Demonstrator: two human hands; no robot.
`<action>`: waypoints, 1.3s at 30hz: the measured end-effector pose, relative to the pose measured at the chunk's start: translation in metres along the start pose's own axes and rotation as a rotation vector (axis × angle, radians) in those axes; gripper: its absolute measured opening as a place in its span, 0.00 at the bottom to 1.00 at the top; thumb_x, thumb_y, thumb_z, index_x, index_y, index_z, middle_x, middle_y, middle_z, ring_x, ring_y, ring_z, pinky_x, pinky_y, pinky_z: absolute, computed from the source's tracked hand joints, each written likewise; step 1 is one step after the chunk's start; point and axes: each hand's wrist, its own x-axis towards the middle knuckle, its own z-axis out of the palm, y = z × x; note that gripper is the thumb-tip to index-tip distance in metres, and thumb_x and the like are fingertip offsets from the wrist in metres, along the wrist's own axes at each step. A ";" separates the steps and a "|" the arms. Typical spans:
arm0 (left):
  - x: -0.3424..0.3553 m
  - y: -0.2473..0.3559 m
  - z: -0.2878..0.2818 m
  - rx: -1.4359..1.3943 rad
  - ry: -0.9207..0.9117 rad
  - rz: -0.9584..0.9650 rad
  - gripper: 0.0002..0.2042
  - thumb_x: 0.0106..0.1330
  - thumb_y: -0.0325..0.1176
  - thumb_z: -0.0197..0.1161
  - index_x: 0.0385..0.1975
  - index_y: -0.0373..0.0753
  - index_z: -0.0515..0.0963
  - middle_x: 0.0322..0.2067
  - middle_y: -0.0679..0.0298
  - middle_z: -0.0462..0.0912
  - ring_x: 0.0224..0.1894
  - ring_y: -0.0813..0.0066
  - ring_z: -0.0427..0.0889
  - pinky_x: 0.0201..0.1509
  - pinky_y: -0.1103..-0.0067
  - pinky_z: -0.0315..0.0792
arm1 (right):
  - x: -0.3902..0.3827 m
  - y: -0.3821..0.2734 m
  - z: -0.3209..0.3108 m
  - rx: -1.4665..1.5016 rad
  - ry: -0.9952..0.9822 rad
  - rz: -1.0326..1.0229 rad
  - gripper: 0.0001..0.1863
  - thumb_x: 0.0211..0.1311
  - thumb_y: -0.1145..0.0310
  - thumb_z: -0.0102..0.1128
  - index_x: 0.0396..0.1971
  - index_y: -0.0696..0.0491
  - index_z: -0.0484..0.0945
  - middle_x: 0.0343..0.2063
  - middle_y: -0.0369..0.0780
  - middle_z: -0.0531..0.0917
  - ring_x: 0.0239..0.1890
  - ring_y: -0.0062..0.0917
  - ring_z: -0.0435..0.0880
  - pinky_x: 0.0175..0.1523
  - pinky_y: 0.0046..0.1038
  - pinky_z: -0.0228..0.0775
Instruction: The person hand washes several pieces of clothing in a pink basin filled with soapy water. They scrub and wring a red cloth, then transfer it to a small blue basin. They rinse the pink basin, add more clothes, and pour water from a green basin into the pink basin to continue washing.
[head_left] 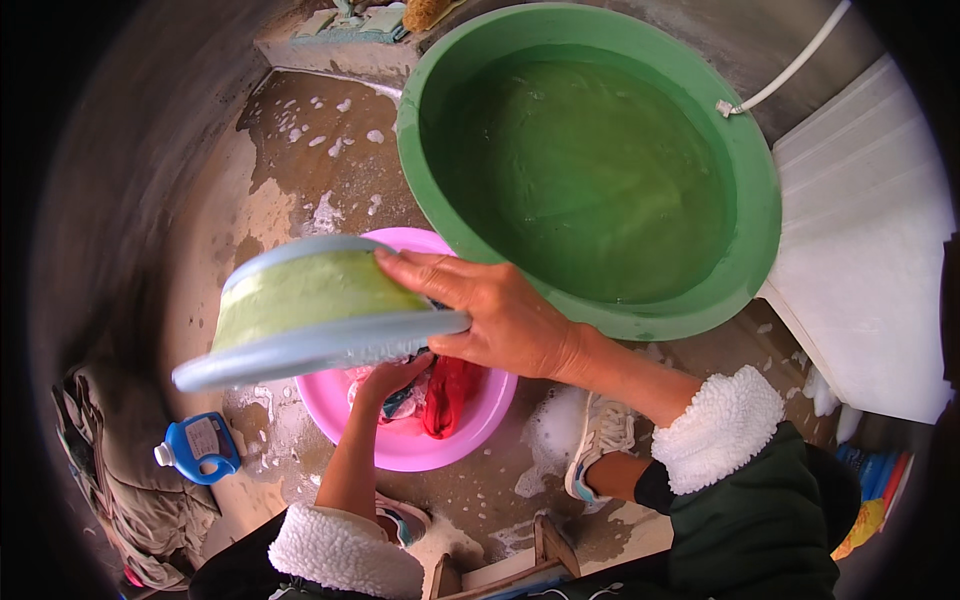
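My right hand (pixel 500 310) grips a light green basin (pixel 320 285) with a pale blue-grey rim, its thumb under the rim and its fingers on the outer wall. That basin is tipped over, mouth down, above a pink basin (pixel 480 425) on the floor. Wet clothes lie in the pink basin, among them a red cloth (pixel 448 395) and dark and pale pieces. My left hand (pixel 395 378) reaches in beneath the tipped rim and touches the clothes with its fingers stretched out; the rim hides part of it.
A large green tub (pixel 430 190) of water stands behind, with a white hose (pixel 795 65) over its edge. A blue bottle (pixel 200 447) and a heap of brownish clothes (pixel 140 470) are at left. A white ridged panel (pixel 860 240) is at right. Suds wet the floor (pixel 290 195).
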 end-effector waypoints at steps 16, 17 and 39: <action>-0.005 0.019 -0.003 -0.059 -0.010 -0.123 0.36 0.59 0.48 0.65 0.65 0.43 0.58 0.58 0.44 0.61 0.61 0.47 0.65 0.64 0.66 0.63 | -0.032 0.146 -0.117 -0.016 0.917 0.435 0.16 0.50 0.65 0.65 0.27 0.66 0.79 0.20 0.43 0.83 0.25 0.22 0.82 0.33 0.28 0.72; -0.005 0.018 -0.003 -0.026 -0.004 -0.110 0.36 0.59 0.48 0.64 0.65 0.43 0.58 0.58 0.43 0.60 0.61 0.46 0.65 0.64 0.66 0.62 | -0.042 0.160 -0.127 -0.034 0.980 0.565 0.15 0.50 0.66 0.65 0.29 0.66 0.79 0.24 0.44 0.84 0.27 0.23 0.83 0.35 0.28 0.73; -0.005 0.012 -0.003 -0.021 0.014 -0.066 0.34 0.60 0.45 0.64 0.65 0.42 0.58 0.56 0.42 0.62 0.60 0.46 0.65 0.64 0.65 0.62 | -0.191 0.254 -0.176 -0.252 1.222 0.888 0.21 0.47 0.71 0.65 0.45 0.59 0.78 0.39 0.42 0.85 0.42 0.29 0.83 0.48 0.30 0.72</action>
